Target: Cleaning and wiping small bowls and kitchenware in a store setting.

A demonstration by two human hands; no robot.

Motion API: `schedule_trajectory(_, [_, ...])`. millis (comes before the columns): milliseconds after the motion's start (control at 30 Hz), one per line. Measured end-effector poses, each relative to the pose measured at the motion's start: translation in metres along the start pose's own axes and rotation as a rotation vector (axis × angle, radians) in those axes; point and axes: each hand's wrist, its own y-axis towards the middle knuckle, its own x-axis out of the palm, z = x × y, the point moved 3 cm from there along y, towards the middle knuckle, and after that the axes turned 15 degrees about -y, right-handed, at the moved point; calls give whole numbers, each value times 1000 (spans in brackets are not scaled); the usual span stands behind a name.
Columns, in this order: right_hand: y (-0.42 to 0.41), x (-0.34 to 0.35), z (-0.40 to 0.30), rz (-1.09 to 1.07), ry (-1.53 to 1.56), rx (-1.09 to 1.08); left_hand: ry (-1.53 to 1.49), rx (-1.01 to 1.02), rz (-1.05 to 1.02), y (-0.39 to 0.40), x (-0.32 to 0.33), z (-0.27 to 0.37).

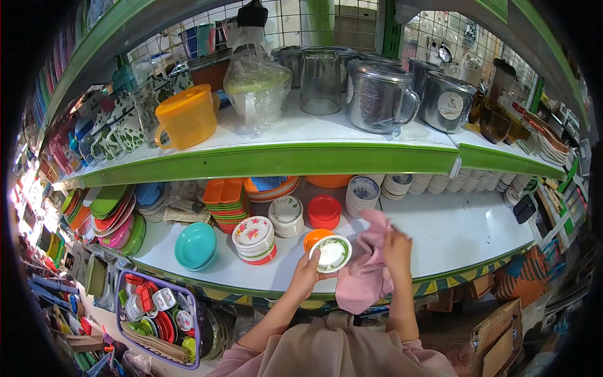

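My left hand grips a small white dish with a green patterned rim, tilted above the front of the lower shelf. Bunched in my right hand is a pink cloth, which hangs down past the shelf's front edge. Just behind the dish, partly covered by it, is a small orange bowl. Red bowls stand further back. To the left are a stack of floral white dishes, another stack of white dishes and turquoise bowls.
The upper shelf's green edge juts over the lower shelf. Patterned bowls are stacked at the back. A purple basket of small dishes sits low at left. At lower right is a cardboard box, below a woven basket.
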Motion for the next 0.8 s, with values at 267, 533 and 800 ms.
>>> schedule_trajectory(267, [6, -46, -26, -46, 146, -65, 10, -38, -52, 4, 12, -3])
schedule_trajectory(533, [0, -62, -28, -43, 527, 62, 9, -15, -63, 11, 16, -8])
schedule_trajectory(800, [-63, -14, -102, -1, 353, -428, 121, 294, -11, 23, 12, -18])
